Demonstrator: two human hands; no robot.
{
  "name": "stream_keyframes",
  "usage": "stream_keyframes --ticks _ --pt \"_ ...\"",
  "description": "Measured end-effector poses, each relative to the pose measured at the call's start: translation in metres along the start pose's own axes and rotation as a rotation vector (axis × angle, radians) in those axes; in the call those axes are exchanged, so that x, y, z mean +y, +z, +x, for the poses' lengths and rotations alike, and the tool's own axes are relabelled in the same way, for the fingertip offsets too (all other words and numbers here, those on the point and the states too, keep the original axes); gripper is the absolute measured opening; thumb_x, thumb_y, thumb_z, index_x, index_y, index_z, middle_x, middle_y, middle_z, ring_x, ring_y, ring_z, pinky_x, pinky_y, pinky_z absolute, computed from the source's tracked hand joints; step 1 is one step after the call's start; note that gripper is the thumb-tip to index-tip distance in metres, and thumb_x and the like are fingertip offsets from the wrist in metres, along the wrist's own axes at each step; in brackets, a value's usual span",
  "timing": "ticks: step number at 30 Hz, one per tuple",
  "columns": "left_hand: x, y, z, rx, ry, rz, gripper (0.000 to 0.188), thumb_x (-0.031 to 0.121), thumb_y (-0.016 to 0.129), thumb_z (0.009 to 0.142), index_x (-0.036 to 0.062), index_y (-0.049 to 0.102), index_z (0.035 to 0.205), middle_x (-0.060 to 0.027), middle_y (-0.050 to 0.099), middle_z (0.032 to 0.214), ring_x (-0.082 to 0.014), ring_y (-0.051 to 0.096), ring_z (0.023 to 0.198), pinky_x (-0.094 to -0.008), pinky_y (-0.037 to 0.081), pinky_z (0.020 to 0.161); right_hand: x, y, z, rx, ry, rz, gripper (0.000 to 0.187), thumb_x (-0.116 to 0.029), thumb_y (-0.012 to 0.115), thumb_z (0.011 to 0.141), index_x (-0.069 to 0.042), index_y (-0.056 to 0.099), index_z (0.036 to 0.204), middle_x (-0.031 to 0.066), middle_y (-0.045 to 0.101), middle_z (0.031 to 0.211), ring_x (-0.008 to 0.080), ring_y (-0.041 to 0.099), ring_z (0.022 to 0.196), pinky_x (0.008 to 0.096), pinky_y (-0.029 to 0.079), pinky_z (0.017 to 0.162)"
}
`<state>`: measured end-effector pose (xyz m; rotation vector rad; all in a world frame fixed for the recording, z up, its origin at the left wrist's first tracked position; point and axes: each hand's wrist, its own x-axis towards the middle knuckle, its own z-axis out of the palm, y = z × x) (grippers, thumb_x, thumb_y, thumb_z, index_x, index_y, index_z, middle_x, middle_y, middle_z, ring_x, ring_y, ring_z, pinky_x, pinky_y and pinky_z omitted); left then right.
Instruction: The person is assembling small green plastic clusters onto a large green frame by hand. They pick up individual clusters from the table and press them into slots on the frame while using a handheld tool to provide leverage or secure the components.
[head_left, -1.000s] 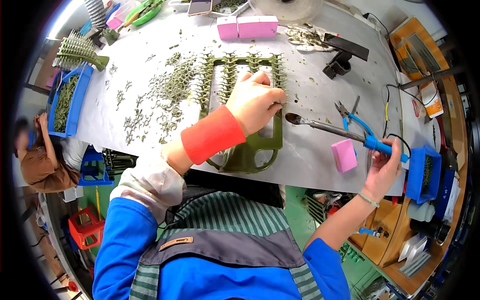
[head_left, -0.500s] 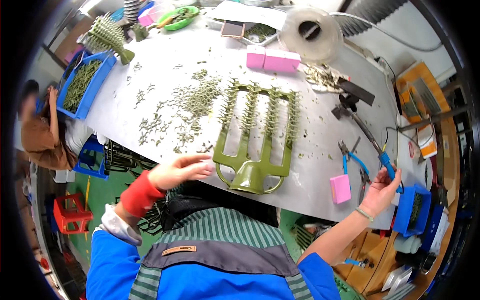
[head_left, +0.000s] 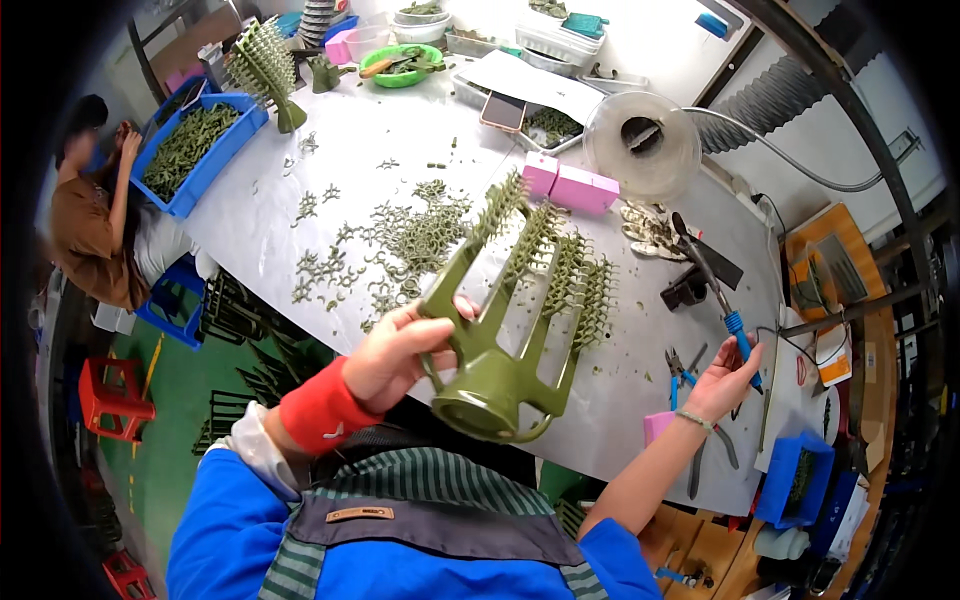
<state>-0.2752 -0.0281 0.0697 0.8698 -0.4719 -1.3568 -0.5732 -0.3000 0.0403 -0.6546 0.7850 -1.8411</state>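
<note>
My left hand (head_left: 402, 350) grips a green fork-shaped frame (head_left: 485, 380) by its outer side near the cup-like base. The frame is tilted, its base towards me and its prongs pointing away over the table; rows of small curved green pieces (head_left: 540, 235) line the prongs. My right hand (head_left: 722, 382) is closed around the blue handle of a soldering iron (head_left: 738, 335), whose long dark shaft points away from me. Left of the frame, a loose heap of small curved green pieces (head_left: 420, 235) lies on the grey table (head_left: 330, 190).
Near my right hand are pliers (head_left: 680, 370) and a pink block (head_left: 657, 427). Pink blocks (head_left: 580, 188), a clear round lid (head_left: 640, 147) and a dark stand (head_left: 685, 290) lie farther off. A blue bin (head_left: 190, 195) stands left, beside a seated person (head_left: 95, 220).
My left hand has taken hold of the green frame and raised its base off the table, tilting it. My right hand has shifted slightly with the soldering iron, whose tip now stands clear of the dark stand.
</note>
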Motion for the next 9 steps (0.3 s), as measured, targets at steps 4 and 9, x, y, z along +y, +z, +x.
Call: stream_keyframes --ticks 4,9 --pt "0.033 0.03 -0.001 -0.167 0.309 0.324 0.059 0.052 0.055 0.086 -0.0026 0.048 0.108 -0.0111 0.048 0.115 -0.0229 0.054 0.103 -0.0347 0.045 0.089 -0.001 -0.004 -0.001 0.021 -0.024 -0.015 0.028 -0.023 0.062 0.089 0.004 0.06 0.095 0.0073 0.062 0.094 0.013 0.06 0.076 0.0218 0.053 0.07" --pt "0.036 0.056 0.015 -0.292 0.418 0.819 0.06 0.045 0.073 0.076 0.0023 0.051 0.112 -0.0106 0.056 0.107 -0.0191 0.053 0.098 -0.0327 0.04 0.087 -0.004 -0.01 0.001 0.043 -0.013 -0.024 0.029 -0.024 0.063 0.088 0.004 0.06 0.097 0.0066 0.062 0.094 0.0128 0.059 0.077 0.0219 0.052 0.071"
